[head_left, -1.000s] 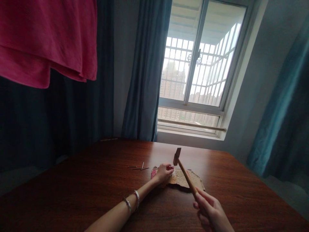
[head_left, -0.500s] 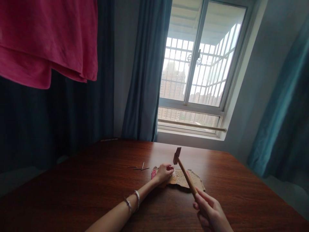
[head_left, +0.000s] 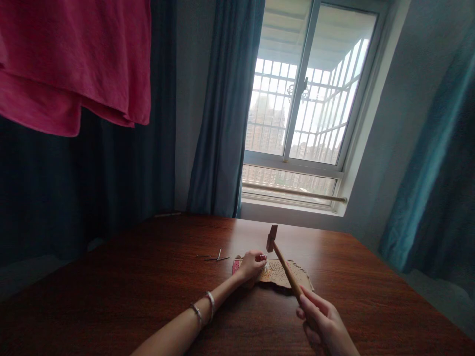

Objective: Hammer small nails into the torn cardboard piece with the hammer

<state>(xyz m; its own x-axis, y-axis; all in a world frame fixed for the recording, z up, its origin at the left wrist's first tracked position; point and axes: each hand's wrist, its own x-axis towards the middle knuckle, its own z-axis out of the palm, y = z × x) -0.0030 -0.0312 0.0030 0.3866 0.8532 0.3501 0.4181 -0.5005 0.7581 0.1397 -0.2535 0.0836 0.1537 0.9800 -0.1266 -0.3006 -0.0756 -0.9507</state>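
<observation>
My right hand (head_left: 322,316) is wrapped round the wooden handle of a hammer (head_left: 287,272). The hammer's head is raised above a flat, tan, cardboard-like piece (head_left: 284,274) with many small dark holes or dots, a ragged front edge and a pink patch at its left end. On the left part of that piece rests my left hand (head_left: 253,264), its fingers pinched together near the hammer head. Whatever those fingers hold is too small and hidden to make out. Left of this hand, several thin metal rods (head_left: 217,257) lie on the table.
The brown wooden table (head_left: 148,296) reaches back to the wall and window (head_left: 297,109). Blue curtains (head_left: 218,123) hang behind it and at the right. A pink cloth (head_left: 74,64) hangs at upper left. Another thin stick (head_left: 167,214) lies at the table's far left edge.
Almost nothing differs. The hammer and both hands stay in nearly the same place, and the dotted piece has barely shifted to the left.
</observation>
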